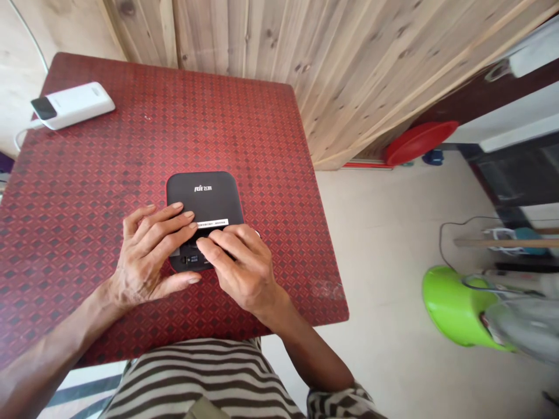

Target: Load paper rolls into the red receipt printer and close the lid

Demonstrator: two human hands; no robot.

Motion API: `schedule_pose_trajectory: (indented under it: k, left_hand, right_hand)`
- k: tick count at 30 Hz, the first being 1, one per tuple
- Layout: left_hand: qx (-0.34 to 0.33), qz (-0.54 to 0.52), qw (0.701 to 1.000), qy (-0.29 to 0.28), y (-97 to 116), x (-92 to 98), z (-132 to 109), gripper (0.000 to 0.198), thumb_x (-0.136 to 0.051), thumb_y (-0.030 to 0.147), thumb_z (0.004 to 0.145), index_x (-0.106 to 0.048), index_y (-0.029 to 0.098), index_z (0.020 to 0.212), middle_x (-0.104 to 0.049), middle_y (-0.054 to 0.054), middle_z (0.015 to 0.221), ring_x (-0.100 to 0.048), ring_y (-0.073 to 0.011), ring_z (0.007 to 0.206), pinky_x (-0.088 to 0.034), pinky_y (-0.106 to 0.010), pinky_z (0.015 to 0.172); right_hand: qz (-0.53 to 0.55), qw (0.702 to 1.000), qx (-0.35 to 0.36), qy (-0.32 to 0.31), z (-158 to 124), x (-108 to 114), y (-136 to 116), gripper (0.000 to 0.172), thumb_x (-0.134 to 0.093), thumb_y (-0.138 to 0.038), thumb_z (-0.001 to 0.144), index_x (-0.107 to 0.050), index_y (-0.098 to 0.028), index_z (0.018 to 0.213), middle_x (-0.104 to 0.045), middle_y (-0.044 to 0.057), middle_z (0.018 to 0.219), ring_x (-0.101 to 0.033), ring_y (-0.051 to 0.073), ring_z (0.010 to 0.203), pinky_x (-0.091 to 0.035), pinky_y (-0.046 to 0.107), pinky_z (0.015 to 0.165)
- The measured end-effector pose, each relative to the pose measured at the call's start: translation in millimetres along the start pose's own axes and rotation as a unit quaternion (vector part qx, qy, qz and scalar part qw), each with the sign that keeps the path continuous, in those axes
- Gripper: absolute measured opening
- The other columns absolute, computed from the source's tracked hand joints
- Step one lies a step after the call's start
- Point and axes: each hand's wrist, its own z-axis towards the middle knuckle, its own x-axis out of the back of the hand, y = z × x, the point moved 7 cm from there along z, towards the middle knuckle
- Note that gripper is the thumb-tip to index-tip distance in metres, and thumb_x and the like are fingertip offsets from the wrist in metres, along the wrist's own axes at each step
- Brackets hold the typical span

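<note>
A black, rounded-square device (205, 198) lies flat on the red patterned table, with white lettering near its far edge and a barcode sticker (212, 223) across its middle. Nearer to me a recess (192, 256) shows in its surface, perhaps a compartment. My left hand (151, 250) rests over the device's left side, fingers stretched out flat on top and thumb along the near edge. My right hand (240, 262) is closed, its bent fingers pressed together at the recess. What they hold, if anything, is hidden beneath the fingertips.
At the table's (262, 134) far left lies a white power bank (81, 105) with a cable. Wooden panelling (271, 41) borders the far side. On the floor to the right are a red basin (419, 142) and a lime-green plastic stool or tub (454, 305).
</note>
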Motion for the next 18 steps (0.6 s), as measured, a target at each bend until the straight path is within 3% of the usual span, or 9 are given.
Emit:
schedule_pose_trajectory:
  k: [4, 8, 11, 13, 18]
  left_hand:
    - [-0.017, 0.014, 1.000, -0.006, 3, 0.3, 2, 0.073, -0.063, 0.071, 0.091, -0.061, 0.014, 0.137, -0.073, -0.018, 0.128, -0.066, -0.0359, 0.129, -0.034, -0.057, 0.120]
    - [-0.017, 0.019, 1.000, -0.007, 3, -0.4, 3, 0.074, -0.067, 0.069, 0.089, -0.061, 0.014, 0.136, -0.073, -0.018, 0.128, -0.066, -0.0364, 0.128, -0.034, -0.057, 0.120]
    - [0.007, -0.004, 1.000, -0.009, 1, 0.8, 2, 0.064, -0.061, 0.065, 0.095, -0.062, 0.016, 0.135, -0.072, -0.017, 0.129, -0.065, -0.0361, 0.129, -0.035, -0.059, 0.121]
    - [0.023, -0.017, 0.999, 0.013, 3, 6.7, -3, 0.060, -0.058, 0.063, 0.097, -0.062, 0.017, 0.135, -0.071, -0.017, 0.129, -0.065, -0.0354, 0.128, -0.038, -0.059, 0.119]
    - [0.028, 0.034, 0.995, 0.091, 12, 22.6, -26, 0.060, -0.083, 0.042, 0.084, -0.063, 0.020, 0.135, -0.074, -0.012, 0.120, -0.070, -0.0298, 0.120, -0.047, -0.051, 0.114]
  right_hand:
    - [0.013, 1.000, 0.000, 0.003, 3, 1, -1, 0.018, -0.056, -0.011, 0.103, -0.070, -0.019, 0.111, -0.077, 0.005, 0.095, -0.064, 0.018, 0.086, -0.056, 0.035, 0.078]
    - [0.049, 0.998, -0.017, 0.027, 8, 19, 6, 0.019, -0.065, -0.014, 0.100, -0.069, -0.018, 0.118, -0.078, 0.008, 0.105, -0.067, 0.020, 0.094, -0.058, 0.038, 0.087]
    - [0.070, 0.992, -0.080, 0.072, 5, 34, 40, 0.017, -0.067, -0.018, 0.100, -0.071, -0.021, 0.116, -0.077, 0.007, 0.109, -0.069, 0.021, 0.099, -0.057, 0.040, 0.090]
    - [0.078, 0.985, -0.134, 0.079, -4, 32, 74, 0.012, -0.063, -0.021, 0.102, -0.073, -0.023, 0.107, -0.076, 0.005, 0.102, -0.069, 0.020, 0.094, -0.057, 0.039, 0.085]
    - [0.071, 0.974, -0.216, -0.013, -38, -17, 140, 0.022, -0.056, -0.025, 0.104, -0.073, -0.019, 0.092, -0.067, 0.005, 0.083, -0.063, 0.019, 0.077, -0.050, 0.033, 0.073]
